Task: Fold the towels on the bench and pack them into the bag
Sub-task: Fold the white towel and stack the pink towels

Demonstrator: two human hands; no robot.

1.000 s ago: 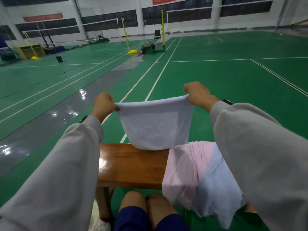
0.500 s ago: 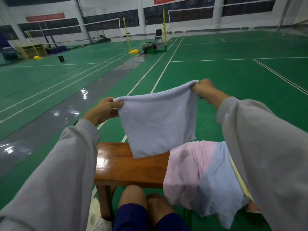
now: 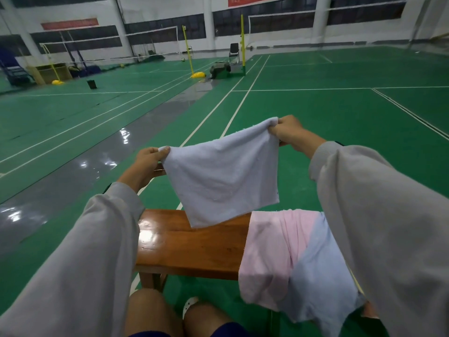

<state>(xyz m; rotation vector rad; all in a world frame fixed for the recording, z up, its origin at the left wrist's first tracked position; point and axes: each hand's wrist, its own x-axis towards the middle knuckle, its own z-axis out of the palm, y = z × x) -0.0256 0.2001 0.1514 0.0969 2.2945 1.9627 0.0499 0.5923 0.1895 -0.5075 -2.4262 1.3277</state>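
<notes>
- White towel (image 3: 223,176): held up in the air in front of the person, above the far part of the tabletop (image 3: 189,249), hanging flat as a single panel.
- Orientation: the held top edge runs left to right and slopes, with the right corner higher than the left. The lower edge slopes the same way. Width and drop look roughly alike, so no clear long axis can be stated.
- Contact with the tabletop: the lowest corner overlaps the wood in view, but whether it touches cannot be told.
- Left hand (image 3: 148,164): fingers (image 3: 162,150) curled, pinching the towel's upper left corner.
- Right hand (image 3: 289,132): fingers (image 3: 274,130) closed in a pinch on the upper right corner, the cloth bunched at the grip.
- Pink towel (image 3: 272,249): unfolded on the right part of the tabletop, draped over the near edge.
- Light blue towel (image 3: 323,271): just beside the pink one on its right, overlapping it, also hanging over the near edge and partly hidden by the right sleeve (image 3: 388,239).
- Surroundings: green court floor (image 3: 340,117) beyond the tabletop.
</notes>
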